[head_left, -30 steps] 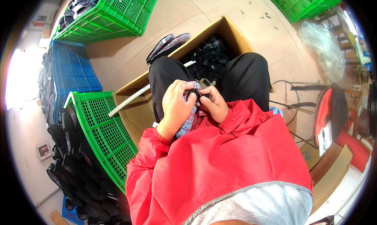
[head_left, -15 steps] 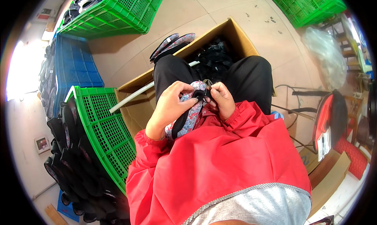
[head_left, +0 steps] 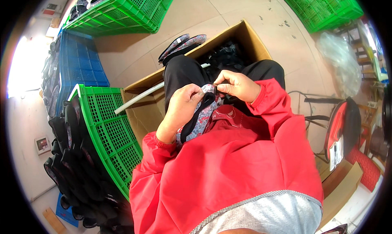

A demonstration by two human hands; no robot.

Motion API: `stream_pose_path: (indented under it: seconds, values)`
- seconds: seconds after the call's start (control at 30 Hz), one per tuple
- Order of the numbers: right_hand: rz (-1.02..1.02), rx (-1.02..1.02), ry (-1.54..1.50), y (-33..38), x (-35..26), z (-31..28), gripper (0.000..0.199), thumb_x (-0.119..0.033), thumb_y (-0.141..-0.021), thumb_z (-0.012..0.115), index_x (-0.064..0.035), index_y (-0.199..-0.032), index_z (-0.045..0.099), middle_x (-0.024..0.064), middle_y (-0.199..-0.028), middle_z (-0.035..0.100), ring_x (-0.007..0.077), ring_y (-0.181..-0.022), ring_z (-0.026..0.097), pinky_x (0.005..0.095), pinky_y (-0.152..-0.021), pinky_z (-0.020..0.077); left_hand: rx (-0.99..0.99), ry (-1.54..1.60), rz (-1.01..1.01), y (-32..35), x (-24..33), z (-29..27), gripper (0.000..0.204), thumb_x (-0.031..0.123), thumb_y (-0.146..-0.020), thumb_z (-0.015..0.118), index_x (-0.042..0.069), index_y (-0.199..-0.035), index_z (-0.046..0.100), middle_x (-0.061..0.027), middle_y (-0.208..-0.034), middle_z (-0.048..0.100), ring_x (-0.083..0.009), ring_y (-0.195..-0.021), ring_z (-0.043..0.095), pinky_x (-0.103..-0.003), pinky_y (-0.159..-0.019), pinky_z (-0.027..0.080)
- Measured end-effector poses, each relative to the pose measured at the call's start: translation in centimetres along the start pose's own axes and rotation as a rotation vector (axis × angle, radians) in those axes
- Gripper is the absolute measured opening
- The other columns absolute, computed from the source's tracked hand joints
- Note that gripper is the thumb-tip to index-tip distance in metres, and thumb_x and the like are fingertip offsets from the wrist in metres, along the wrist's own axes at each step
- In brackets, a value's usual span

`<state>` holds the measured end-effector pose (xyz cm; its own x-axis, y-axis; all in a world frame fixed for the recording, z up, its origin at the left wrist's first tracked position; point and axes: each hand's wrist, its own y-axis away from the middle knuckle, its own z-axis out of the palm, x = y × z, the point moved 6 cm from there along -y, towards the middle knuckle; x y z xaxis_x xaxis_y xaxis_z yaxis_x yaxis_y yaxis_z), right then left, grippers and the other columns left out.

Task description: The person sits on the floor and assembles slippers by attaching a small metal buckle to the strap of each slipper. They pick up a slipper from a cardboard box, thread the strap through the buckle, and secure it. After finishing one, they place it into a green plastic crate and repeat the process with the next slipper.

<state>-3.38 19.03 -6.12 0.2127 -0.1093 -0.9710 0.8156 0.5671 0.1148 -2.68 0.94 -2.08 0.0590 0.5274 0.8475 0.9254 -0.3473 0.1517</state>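
My left hand [head_left: 181,109] grips a patterned grey, red and black shoe upper [head_left: 200,117] held upright over my lap. My right hand [head_left: 237,85] pinches the top edge of the same piece with thumb and forefinger. Both sleeves are red and my trousers are black. The lower part of the piece lies against my jacket, partly hidden by my left hand.
An open cardboard box [head_left: 241,34] with dark pieces stands in front of my knees, a white tube [head_left: 139,98] across it. Two patterned soles [head_left: 181,44] lie behind it. Green crates [head_left: 110,128] [head_left: 122,9] [head_left: 322,7], a blue crate [head_left: 79,66], a red-and-black stool [head_left: 341,130] surround me.
My left hand has turned the piece more upright and slid up along it. My right hand has lifted from the middle to pinch its top edge.
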Motion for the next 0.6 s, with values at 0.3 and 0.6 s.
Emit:
stream_pose_path:
  seconds: [0.3, 0.6]
  values:
    - [0.146, -0.356, 0.567, -2.4, -2.6, -0.8, 0.021, -0.023, -0.095, 0.063, -0.0024, -0.093, 0.062, 0.0063, -0.083, 0.069, 0.0137, -0.073, 0.064, 0.0297, -0.068, 0.0491, -0.004, -0.082, -0.003, 0.0, 0.8, 0.3, 0.013, 0.011, -0.090, 0.063, -0.002, -0.092, 0.065, -0.0112, -0.075, 0.066, -0.0189, -0.068, 0.063, -0.032, -0.065, 0.049]
    - [0.206, -0.505, 0.674, -2.9, -3.5, 0.0, 0.021, -0.025, -0.093, 0.063, -0.0035, -0.092, 0.064, 0.0062, -0.080, 0.070, 0.0148, -0.070, 0.065, 0.0316, -0.066, 0.0480, -0.070, -0.068, -0.113, 0.0, 0.8, 0.8, 0.016, 0.015, -0.089, 0.063, -0.001, -0.093, 0.067, -0.0173, -0.084, 0.067, -0.0324, -0.079, 0.066, -0.037, -0.072, 0.050]
